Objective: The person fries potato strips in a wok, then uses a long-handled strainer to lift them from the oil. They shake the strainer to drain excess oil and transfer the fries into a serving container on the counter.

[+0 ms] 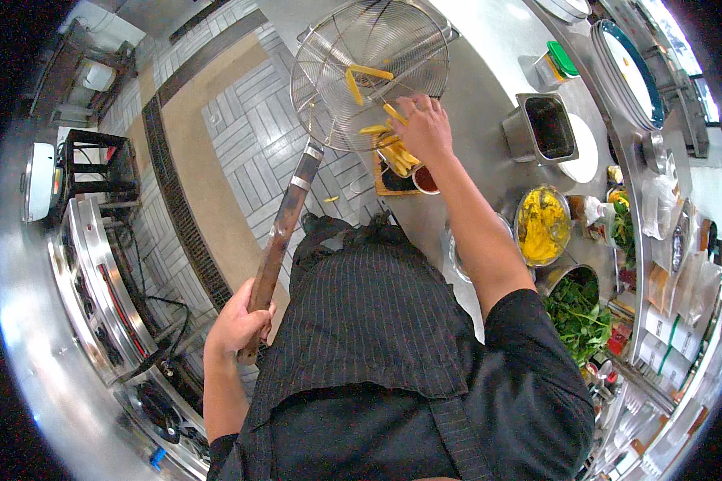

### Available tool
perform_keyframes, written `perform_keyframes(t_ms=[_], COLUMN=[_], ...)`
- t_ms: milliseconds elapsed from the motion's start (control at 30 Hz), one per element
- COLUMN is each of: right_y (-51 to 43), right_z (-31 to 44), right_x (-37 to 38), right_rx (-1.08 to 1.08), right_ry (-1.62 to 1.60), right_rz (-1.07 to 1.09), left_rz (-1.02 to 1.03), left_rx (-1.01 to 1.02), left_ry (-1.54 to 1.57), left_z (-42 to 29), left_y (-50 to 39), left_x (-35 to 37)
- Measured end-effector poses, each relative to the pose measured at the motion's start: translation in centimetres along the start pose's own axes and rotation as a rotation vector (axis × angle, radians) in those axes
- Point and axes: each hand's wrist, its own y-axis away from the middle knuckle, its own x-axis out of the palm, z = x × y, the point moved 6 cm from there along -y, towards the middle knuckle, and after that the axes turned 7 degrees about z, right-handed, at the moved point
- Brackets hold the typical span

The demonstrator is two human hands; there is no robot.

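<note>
My left hand [240,318] is closed around the long wooden handle [283,228] of a wire skimmer basket [373,54]. The basket is held out in front of me and holds several French fries [370,72]. My right hand [424,126] is at the basket's near right rim, its fingers at the fries there; whether it grips one I cannot tell. Just below that rim, more fries [402,161] fill a small container on a wooden board [397,193]. Beside it is a small bowl of red sauce [426,180], partly behind my right forearm.
A steel counter [475,120] runs along the right. On it are a square metal container [547,129], a white plate [582,147], a bowl of yellow food [543,225] and a pot of leafy greens [577,318]. Stacked plates [632,75] stand on a shelf. One fry [331,199] lies on the floor.
</note>
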Motion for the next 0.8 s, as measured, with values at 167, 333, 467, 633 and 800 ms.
perform_keyframes(t_ms=[167, 333, 467, 633, 800], right_y=[-0.1, 0.7, 1.7, 2.0, 2.0], right_z=[0.6, -0.8, -2.5, -3.7, -3.9], right_x=[0.7, 0.8, 0.9, 1.2, 1.9], right_rx=[-0.001, 0.125, 0.301, 0.311, 0.336], right_ry=[-0.008, -0.207, -0.355, -0.552, -0.538], right_rz=[0.030, -0.003, -0.062, -0.071, -0.022], left_rz=[-0.024, -0.026, -0.051, -0.015, -0.018], left_rx=[-0.006, 0.017, -0.011, 0.054, 0.076], left_ry=[-0.023, -0.034, -0.032, 0.011, 0.052], left_z=[0.2, 0.5, 0.9, 1.0, 1.5], left_y=[0.3, 0.0, 0.0, 0.1, 0.2], left_x=[-0.1, -0.1, -0.4, -0.9, -1.4])
